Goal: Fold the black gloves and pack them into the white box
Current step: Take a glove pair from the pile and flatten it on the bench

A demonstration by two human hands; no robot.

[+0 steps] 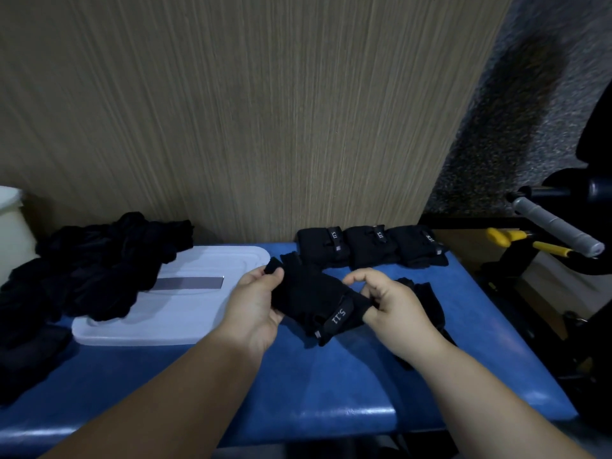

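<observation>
The black glove (pixel 308 301) is pinched at opposite ends by the left grip (pixel 255 303) and right grip (pixel 394 304), just above the desk (pixel 331 392). Three folded gloves (pixel 367 248) sit in a row behind; an unfolded pile (pixel 92 266) overlaps the white box (pixel 205 314), so packing seems unstarted.

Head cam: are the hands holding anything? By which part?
One black glove, held by both hands. The left hand grips its finger end; the right hand pinches the cuff end.

Three folded gloves (pixel 371 248) along the far edge of the bench (pixel 331 385), one held glove (pixel 311 299) between left hand (pixel 255 303) and right hand (pixel 394 306), one loose glove (pixel 430 303) near the right edge, one heap (pixel 92 270) too tangled to count, one white box (pixel 205 313).
</observation>
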